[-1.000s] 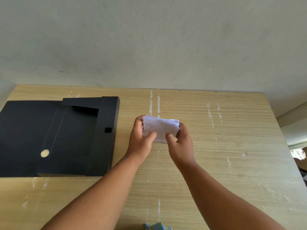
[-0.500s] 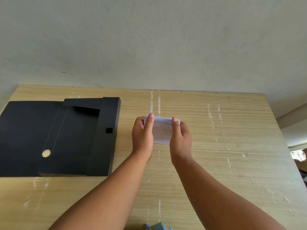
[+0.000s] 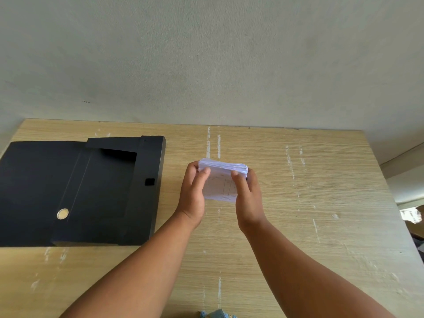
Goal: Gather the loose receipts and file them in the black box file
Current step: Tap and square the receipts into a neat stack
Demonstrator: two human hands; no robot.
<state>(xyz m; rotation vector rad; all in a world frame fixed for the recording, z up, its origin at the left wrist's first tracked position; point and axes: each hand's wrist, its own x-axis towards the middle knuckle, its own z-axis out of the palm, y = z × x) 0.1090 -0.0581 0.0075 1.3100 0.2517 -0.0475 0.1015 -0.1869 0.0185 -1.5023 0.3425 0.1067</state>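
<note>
Squaring the stack of receipts [image 3: 221,185] above the table [image 3: 321,180], I close my left hand [image 3: 193,191] and right hand [image 3: 247,196] on its sides; the black box file [image 3: 110,191] lies open, left. Best: grip firmly, carry the stack level.

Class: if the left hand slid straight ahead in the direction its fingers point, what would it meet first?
Holding the receipts, the left hand would cross bare table, probably reaching the wall; the box file lies aside.

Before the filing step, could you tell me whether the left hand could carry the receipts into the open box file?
Probably yes: the black box file lies open beside the left hand, with only bare table between them.
</note>
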